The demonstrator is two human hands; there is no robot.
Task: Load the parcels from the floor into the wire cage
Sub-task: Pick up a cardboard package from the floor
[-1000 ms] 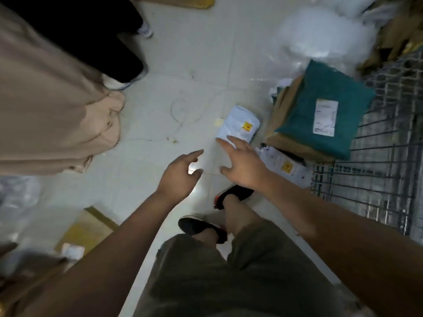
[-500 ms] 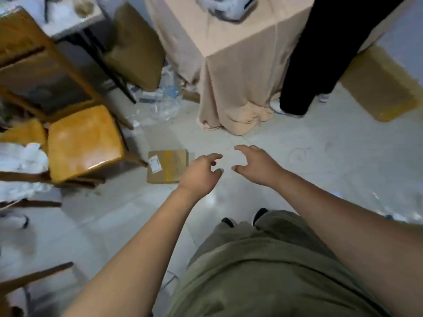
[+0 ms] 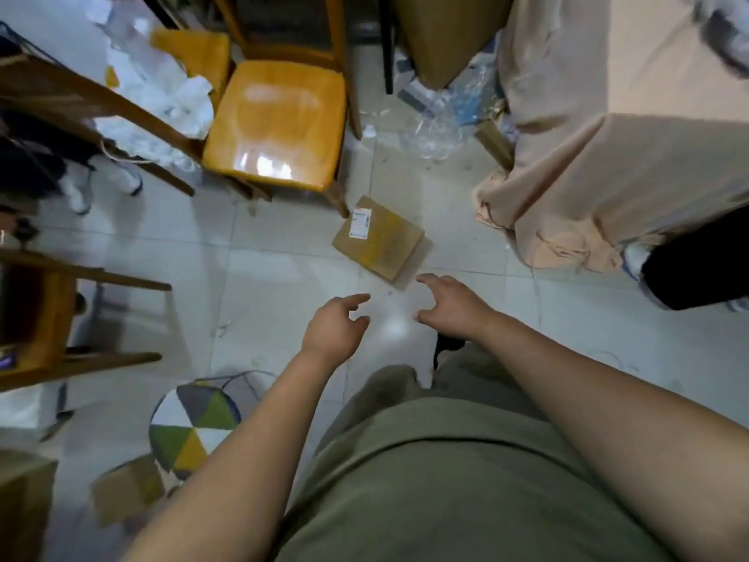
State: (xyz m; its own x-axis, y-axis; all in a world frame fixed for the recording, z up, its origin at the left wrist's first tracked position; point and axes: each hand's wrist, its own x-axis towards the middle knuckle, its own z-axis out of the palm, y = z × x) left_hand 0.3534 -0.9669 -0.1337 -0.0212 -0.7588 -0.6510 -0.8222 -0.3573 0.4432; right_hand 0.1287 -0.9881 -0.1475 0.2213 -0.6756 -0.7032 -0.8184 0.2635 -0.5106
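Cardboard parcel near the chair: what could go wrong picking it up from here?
1. The cardboard parcel lies flat on the tiles, one corner close to a leg of the wooden chair; lifting there may knock the chair.
2. The draped tablecloth pools on the tiles at right and a patterned stool stands at left; either could catch a foot.
3. The wire cage is out of view, so the carry starts blind.
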